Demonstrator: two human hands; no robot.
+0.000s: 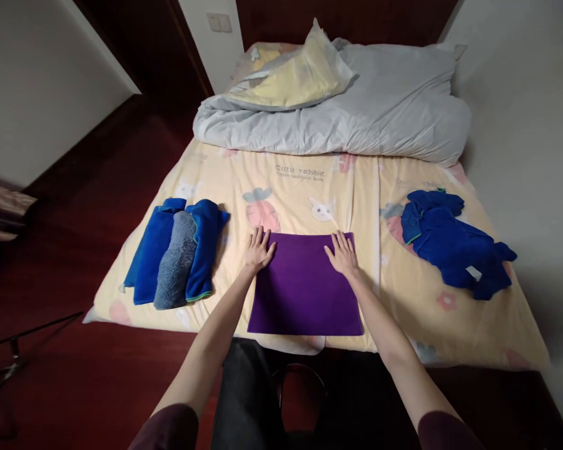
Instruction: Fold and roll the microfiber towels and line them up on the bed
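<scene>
A purple cloth (309,287) lies flat on the bed in front of me, its near edge close to the edge of the mattress. My left hand (259,250) rests flat at its far left corner, fingers stretched out. At the far right corner my right hand (343,255) presses down the same way, palm on the cloth. To the left lie blue rolled towels (204,247) with a grey-blue rolled towel (174,262) among them. A crumpled heap of blue cloths (457,240), one showing a white tag, lies to the right.
The bed has a yellow sheet (304,197) printed with rabbits and fruit. A folded grey quilt (394,106) and a pale yellow pillow (300,78) occupy its far end. Thin black metal legs (16,359) stand on the dark red floor at left.
</scene>
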